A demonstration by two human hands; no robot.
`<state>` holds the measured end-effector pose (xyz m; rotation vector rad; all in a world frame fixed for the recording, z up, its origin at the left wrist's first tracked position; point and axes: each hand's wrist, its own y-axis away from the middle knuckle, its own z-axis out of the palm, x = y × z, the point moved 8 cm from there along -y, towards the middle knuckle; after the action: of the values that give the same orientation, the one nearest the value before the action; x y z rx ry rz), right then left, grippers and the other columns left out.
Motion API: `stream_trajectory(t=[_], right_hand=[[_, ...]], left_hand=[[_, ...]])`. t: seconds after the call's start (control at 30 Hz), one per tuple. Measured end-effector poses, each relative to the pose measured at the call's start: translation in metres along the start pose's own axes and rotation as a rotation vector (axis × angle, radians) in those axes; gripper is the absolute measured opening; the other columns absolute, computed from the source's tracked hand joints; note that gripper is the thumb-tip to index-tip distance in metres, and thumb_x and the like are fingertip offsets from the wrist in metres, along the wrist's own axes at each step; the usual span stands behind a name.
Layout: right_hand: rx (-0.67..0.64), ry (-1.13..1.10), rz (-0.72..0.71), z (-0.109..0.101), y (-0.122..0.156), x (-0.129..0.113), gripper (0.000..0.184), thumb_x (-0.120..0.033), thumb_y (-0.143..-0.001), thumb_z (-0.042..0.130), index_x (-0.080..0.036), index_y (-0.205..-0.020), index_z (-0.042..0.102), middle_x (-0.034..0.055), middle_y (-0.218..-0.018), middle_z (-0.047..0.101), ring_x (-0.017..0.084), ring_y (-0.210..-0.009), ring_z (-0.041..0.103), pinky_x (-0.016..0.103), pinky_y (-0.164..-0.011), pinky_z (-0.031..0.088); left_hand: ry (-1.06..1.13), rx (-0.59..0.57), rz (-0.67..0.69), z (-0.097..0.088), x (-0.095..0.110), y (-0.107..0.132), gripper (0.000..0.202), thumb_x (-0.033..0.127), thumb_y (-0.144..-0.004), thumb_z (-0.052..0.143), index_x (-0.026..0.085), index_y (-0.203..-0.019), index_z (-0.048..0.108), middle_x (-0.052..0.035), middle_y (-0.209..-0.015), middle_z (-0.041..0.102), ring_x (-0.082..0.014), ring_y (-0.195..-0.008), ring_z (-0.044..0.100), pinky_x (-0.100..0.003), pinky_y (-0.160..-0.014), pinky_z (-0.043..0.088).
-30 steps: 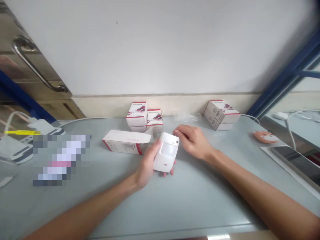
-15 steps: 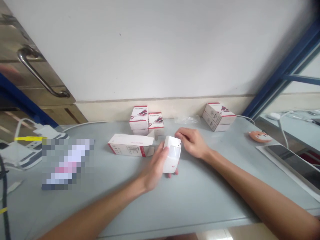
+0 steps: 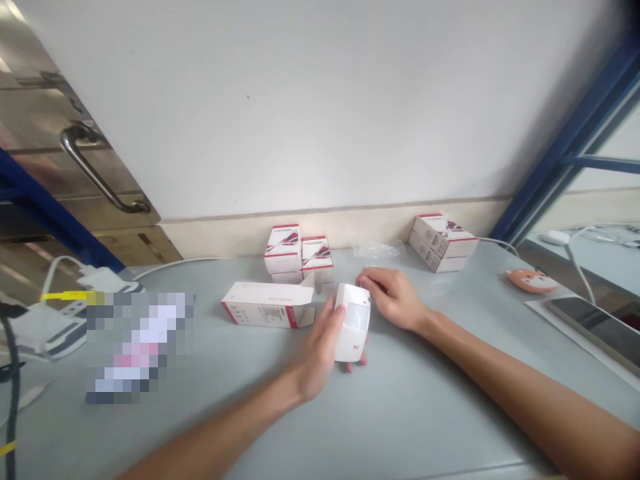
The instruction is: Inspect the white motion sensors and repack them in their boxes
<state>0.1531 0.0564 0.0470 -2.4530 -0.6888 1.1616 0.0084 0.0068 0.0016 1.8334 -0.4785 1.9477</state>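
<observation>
My left hand [image 3: 317,350] wraps around the side of a white plastic PIR motion sensor [image 3: 354,325], with its fingertips showing below the sensor's lower end. The sensor stands nearly upright above the grey table [image 3: 415,413], its pale lens facing me. My right hand [image 3: 393,298] presses its curled fingers against the sensor's top end. Just left of my left hand lies an open white carton with red edges [image 3: 267,305], its flap raised. Its inside is hidden.
Closed white-and-red boxes [image 3: 283,249] are stacked at the back, with another pair [image 3: 443,243] to the right. A clear plastic bag [image 3: 377,250] lies between them. An orange fox-shaped object [image 3: 533,281], a tablet [image 3: 590,327] and a white cabled device [image 3: 47,330] sit on the table.
The sensor has turned from tilted to nearly upright, and both hands have stayed on it. The whole scene sits lower and further right in the picture as my head has moved.
</observation>
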Motion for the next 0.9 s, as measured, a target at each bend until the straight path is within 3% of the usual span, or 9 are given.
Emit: stream_trajectory(t=[0.23, 0.47, 0.9], right_hand=[[0.000, 0.013, -0.003, -0.0001, 0.0009, 0.0013, 0.029, -0.030, -0.104, 0.046, -0.023, -0.083, 0.065, 0.0028, -0.077, 0.070, 0.018, -0.070, 0.060, 0.033, -0.070, 0.042], [0.015, -0.012, 0.009, 0.0013, 0.0013, 0.0023, 0.030, -0.031, -0.105, 0.045, -0.023, -0.084, 0.065, 0.0030, -0.079, 0.072, 0.019, -0.071, 0.062, 0.033, -0.070, 0.044], [0.030, -0.023, 0.008, 0.0026, -0.0012, -0.0017, 0.028, -0.027, -0.104, 0.045, -0.023, -0.086, 0.065, 0.0035, -0.083, 0.073, 0.019, -0.075, 0.064, 0.033, -0.074, 0.044]], left_hand=[[0.007, 0.022, -0.003, 0.0001, 0.0019, 0.0001, 0.055, 0.069, -0.104, 0.038, 0.022, -0.131, 0.048, -0.0050, -0.088, 0.069, -0.0212, -0.069, 0.073, -0.027, -0.054, 0.051], [0.029, 0.036, 0.011, 0.0000, 0.0016, -0.0011, 0.055, 0.071, -0.102, 0.041, 0.021, -0.122, 0.049, -0.0063, -0.085, 0.071, -0.0215, -0.066, 0.073, -0.026, -0.050, 0.048], [0.056, 0.076, 0.007, -0.0006, 0.0007, 0.0010, 0.059, 0.070, -0.101, 0.041, 0.020, -0.131, 0.046, -0.0056, -0.086, 0.071, -0.0217, -0.064, 0.073, -0.027, -0.050, 0.049]])
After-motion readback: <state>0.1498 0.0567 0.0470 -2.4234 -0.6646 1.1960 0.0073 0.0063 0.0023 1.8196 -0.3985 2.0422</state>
